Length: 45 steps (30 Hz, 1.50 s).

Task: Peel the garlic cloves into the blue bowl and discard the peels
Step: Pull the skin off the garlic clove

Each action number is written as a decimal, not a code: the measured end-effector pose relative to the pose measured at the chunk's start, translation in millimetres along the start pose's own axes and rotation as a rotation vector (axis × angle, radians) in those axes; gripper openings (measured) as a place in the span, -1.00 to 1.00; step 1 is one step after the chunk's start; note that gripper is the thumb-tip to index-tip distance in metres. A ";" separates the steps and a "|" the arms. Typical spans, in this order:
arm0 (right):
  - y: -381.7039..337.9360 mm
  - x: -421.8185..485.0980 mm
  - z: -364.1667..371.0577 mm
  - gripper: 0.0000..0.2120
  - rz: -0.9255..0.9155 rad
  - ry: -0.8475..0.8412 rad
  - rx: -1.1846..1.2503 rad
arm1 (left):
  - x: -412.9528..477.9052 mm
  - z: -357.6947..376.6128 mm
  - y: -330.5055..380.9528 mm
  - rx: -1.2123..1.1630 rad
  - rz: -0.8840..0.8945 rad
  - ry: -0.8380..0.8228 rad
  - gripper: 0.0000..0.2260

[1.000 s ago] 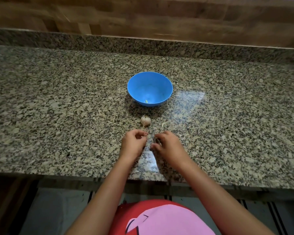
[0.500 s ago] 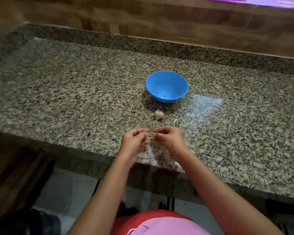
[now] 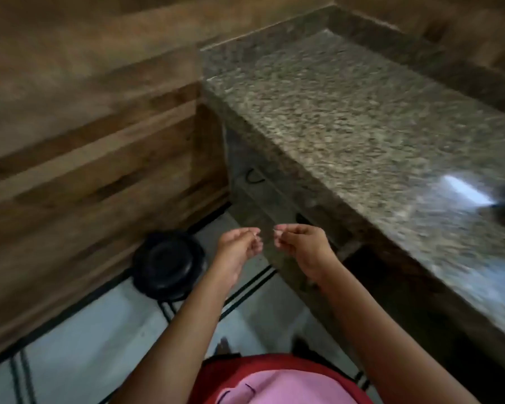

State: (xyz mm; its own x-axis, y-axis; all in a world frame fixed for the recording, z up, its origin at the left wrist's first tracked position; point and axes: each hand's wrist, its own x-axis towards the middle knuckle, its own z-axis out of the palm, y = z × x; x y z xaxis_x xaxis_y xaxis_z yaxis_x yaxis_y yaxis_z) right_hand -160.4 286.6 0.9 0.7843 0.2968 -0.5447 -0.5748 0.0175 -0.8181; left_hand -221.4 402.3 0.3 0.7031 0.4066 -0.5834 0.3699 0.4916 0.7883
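Both hands hang out over the floor point(image 3: 99, 330), off the front edge of the counter point(image 3: 362, 126) near its left end and close to a round black bin point(image 3: 166, 263) that stands by the wooden wall. The left hand point(image 3: 239, 246) and right hand point(image 3: 301, 243) are near each other but apart. On each, the fingers point(image 3: 252, 231) are curled with thumb and forefinger tips pressed together. A pale speck shows at each pinch, most likely the peels, though blur leaves that uncertain. The blue bowl and the garlic cloves are out of view; a dark smear at the counter's right edge cannot be identified. This looks like the discarding step. The peels are not yet dropped, and how many cloves remain unpeeled cannot be told.
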 end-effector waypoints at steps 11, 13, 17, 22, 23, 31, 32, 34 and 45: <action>61.1 73.2 208.3 -0.71 0.137 -0.288 -0.315 | 62.4 -197.5 23.7 -0.158 -0.114 0.413 -0.82; 73.6 91.3 233.9 -0.72 0.177 -0.304 -0.375 | 74.0 -219.0 23.7 -0.188 -0.130 0.444 -0.80; 105.3 137.1 270.4 -0.70 0.321 -0.228 -0.470 | 109.6 -250.8 6.9 -0.283 -0.225 0.502 -0.80; 155.5 194.7 280.2 -0.71 0.381 -0.250 -0.714 | 165.2 -274.3 -33.0 -0.219 -0.355 0.539 -0.78; 161.8 203.8 280.0 -0.70 0.389 -0.237 -0.723 | 177.3 -277.4 -37.6 -0.237 -0.373 0.553 -0.76; 183.3 229.5 292.9 -0.63 0.378 -0.104 -0.527 | 222.0 -290.7 -32.6 -0.541 -0.413 0.612 -0.68; 179.5 225.5 292.6 -0.65 0.382 -0.109 -0.476 | 218.0 -290.9 -28.5 -0.541 -0.405 0.618 -0.71; 167.8 213.9 290.5 -0.68 0.367 -0.143 -0.388 | 205.4 -287.8 -20.7 -0.536 -0.374 0.623 -0.77; 6.8 96.8 168.8 -0.93 -0.022 0.102 0.170 | 110.9 -102.2 85.8 -0.235 0.019 0.229 -0.87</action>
State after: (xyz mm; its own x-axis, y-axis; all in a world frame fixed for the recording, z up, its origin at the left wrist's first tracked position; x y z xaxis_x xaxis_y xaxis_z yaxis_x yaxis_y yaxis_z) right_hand -127.8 476.6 -26.2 0.8118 0.1960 -0.5500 -0.5815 0.1866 -0.7918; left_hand -173.8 568.3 -16.7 0.5439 0.5669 -0.6187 0.1892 0.6354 0.7486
